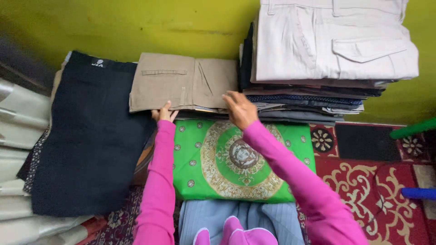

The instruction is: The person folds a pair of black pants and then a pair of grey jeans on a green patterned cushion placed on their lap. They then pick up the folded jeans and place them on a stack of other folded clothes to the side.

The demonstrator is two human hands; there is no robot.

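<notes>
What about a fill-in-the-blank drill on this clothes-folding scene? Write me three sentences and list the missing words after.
1. Both hands, left hand and right hand, rest at the near edge of the folded ____ trousers.
2. The tall clothes stack is topped by folded ____ trousers.
3. Under the pink sleeves lies a ____ patterned cloth.

Missing words: tan; white; green

Person seen from above: both arms wear long, close-fitting bright pink sleeves that end at the wrists, leaving the left hand (164, 112) and right hand (240, 109) bare. Below the sleeves lie pink folds of the same cloth over a ribbed grey-blue garment (218, 218).
</notes>
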